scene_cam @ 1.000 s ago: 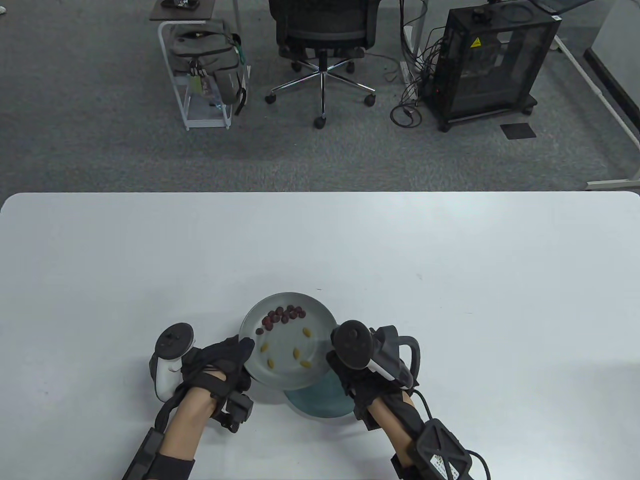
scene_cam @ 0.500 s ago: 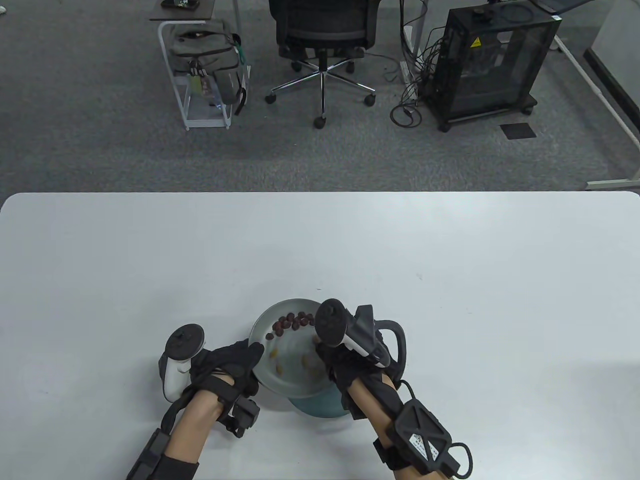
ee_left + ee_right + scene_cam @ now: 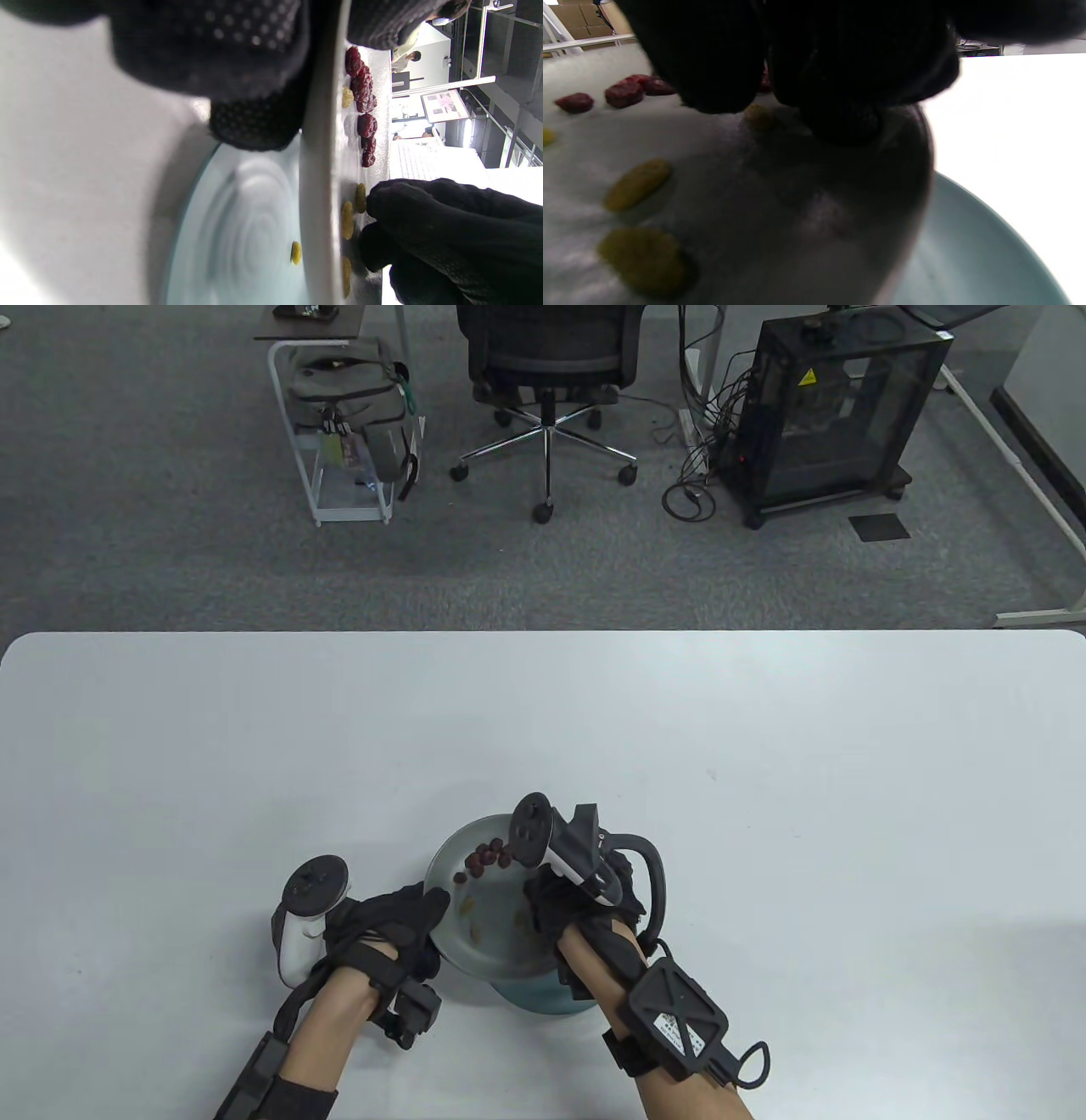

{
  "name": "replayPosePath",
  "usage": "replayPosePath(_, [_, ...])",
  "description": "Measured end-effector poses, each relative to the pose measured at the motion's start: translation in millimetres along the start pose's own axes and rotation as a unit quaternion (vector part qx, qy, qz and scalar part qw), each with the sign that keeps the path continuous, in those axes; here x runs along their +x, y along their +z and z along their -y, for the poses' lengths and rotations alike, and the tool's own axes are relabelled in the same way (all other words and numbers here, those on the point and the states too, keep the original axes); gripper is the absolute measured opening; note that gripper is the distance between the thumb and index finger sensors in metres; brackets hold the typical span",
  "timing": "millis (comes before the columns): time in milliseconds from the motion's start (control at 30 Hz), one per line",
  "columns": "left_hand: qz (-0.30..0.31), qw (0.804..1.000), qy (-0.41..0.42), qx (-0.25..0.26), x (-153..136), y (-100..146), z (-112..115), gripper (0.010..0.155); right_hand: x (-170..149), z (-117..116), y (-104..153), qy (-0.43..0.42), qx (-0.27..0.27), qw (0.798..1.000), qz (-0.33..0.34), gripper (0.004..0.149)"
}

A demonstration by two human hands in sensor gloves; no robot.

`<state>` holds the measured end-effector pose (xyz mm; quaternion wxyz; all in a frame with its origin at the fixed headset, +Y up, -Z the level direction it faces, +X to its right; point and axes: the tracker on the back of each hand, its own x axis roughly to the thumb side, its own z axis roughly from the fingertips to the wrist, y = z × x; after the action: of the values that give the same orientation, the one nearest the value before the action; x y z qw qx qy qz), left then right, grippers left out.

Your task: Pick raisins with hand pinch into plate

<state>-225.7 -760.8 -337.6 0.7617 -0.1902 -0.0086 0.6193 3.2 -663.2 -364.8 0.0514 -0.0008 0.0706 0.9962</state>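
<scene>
My left hand (image 3: 428,909) grips the left rim of a grey plate (image 3: 450,857) and holds it above a teal plate (image 3: 530,994). The grey plate carries a cluster of dark red raisins (image 3: 485,855) and several yellow raisins (image 3: 467,906). My right hand (image 3: 543,912) reaches down into the grey plate. Its fingertips (image 3: 840,123) are bunched just over a yellow raisin (image 3: 759,116). In the left wrist view the right fingers (image 3: 382,203) touch a yellow raisin (image 3: 360,198). One yellow raisin (image 3: 295,253) lies on the teal plate (image 3: 242,220).
The white table (image 3: 764,780) stretches wide around the plates. Beyond its far edge stand an office chair (image 3: 547,356), a cart with a bag (image 3: 352,407) and a black cabinet (image 3: 836,407).
My right hand has moved from the grey plate's right rim left and in over the yellow raisins. The grey plate and my left hand have shifted slightly right.
</scene>
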Motion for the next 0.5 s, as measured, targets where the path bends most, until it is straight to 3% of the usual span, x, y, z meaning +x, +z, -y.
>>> replayPosePath(500, [-0.001, 1.000, 0.011, 0.003, -0.9, -0.1, 0.0, 0.053, 7.9, -5.5, -5.8, 0.022, 0.001, 1.000, -0.021, 0.049])
